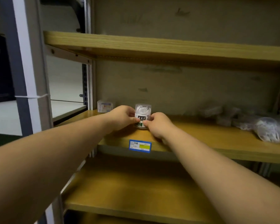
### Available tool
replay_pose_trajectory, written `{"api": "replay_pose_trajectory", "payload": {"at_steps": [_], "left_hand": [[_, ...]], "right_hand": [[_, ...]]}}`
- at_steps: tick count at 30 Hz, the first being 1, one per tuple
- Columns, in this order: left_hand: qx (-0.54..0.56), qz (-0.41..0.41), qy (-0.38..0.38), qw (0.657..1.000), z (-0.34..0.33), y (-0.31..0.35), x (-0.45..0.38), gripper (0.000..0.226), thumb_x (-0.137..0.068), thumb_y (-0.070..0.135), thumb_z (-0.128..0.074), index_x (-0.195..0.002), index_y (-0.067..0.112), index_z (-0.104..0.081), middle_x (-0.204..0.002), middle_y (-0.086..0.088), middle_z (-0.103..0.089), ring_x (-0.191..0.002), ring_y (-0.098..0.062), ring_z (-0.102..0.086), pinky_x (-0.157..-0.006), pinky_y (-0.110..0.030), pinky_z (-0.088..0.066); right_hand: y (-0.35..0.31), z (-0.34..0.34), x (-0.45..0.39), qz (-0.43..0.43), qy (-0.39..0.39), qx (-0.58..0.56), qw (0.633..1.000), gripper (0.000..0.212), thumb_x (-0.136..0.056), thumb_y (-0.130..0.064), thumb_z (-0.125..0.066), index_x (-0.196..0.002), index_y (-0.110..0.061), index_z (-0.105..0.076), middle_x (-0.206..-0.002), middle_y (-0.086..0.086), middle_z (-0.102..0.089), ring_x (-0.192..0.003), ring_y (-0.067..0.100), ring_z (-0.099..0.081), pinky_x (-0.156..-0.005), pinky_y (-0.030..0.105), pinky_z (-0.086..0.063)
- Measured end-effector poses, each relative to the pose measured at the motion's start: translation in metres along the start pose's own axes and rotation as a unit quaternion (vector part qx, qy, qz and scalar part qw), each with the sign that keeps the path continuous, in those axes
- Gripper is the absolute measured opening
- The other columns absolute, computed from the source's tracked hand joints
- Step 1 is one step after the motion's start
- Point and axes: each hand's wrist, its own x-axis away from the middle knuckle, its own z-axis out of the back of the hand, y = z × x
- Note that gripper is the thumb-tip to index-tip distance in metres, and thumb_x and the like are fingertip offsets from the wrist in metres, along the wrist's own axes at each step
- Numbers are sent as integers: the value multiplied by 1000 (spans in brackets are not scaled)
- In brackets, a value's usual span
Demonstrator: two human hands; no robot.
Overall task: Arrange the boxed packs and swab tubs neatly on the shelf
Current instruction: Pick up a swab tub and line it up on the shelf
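A clear round swab tub [143, 110] with a dark label stands upright on the middle wooden shelf [200, 143], near its front. My left hand [122, 117] grips its left side and my right hand [158, 125] grips its right side, fingertips on the label. A small boxed pack [105, 106] sits at the shelf's back left corner. More clear tubs [268, 130] lie tipped over at the right end, with blurred boxed packs [217, 113] behind them.
A blue and yellow price tag [140, 145] is fixed on the shelf's front edge. Another wooden shelf [152, 44] hangs close above, and one [136, 191] lies below. A grey metal upright [34, 78] stands at the left.
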Motion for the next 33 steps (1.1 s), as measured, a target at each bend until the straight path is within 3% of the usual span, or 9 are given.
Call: {"api": "replay_pose_trajectory", "payload": {"at_steps": [5,9,13,16,21,27,33], "left_hand": [[-118,-58,33,991,11,-6,-63,36,-94,35,-67,-120,11,-67,-113,-3,-69,-100,-23,-63,-84,-33,-48],[-142,-35,10,989,5,-21,-120,17,-98,33,-60,-94,16,-60,-97,-7,-60,-82,-22,-54,-68,-29,-37],[-91,-35,23,995,-20,-50,-155,17,-103,30,-49,-100,15,-58,-105,-4,-60,-94,-22,-57,-78,-28,-37],[-49,-48,26,997,-38,-66,-168,27,-103,35,-47,-116,16,-62,-124,-7,-65,-110,-26,-61,-87,-29,-42],[-65,-41,31,997,-39,-71,-178,25,-100,32,-54,-120,18,-62,-129,-7,-64,-115,-27,-60,-86,-28,-39],[-47,-38,27,998,-41,-73,-181,25,-96,29,-61,-119,18,-61,-125,-5,-65,-112,-25,-61,-82,-26,-38],[-25,-39,11,999,-40,-75,-183,32,-92,30,-68,-122,19,-63,-123,-4,-67,-111,-23,-62,-84,-26,-41]], "right_hand": [[-7,-3,-58,-9,20,-10,1000,31,-94,-31,-65,-115,-9,-66,-109,11,-69,-98,31,-65,-89,41,-54],[-9,-12,-110,-30,-10,31,999,18,-96,-23,-61,-108,-10,-66,-97,11,-65,-76,24,-58,-57,28,-44],[6,-31,-144,-44,-13,35,998,20,-98,-26,-56,-104,-14,-70,-88,8,-66,-64,19,-56,-46,25,-35],[23,-45,-159,-18,-2,37,999,21,-99,-25,-55,-107,-15,-71,-103,11,-71,-76,20,-59,-51,25,-36],[29,-53,-171,3,-6,55,998,28,-101,-26,-50,-120,-15,-69,-124,11,-67,-112,31,-62,-77,27,-38],[30,-50,-169,9,-17,50,999,26,-102,-23,-49,-112,-14,-72,-117,12,-69,-104,30,-64,-74,27,-39],[26,-46,-161,9,-35,73,997,27,-103,-22,-49,-120,-15,-68,-126,13,-66,-113,30,-61,-78,26,-37]]}}
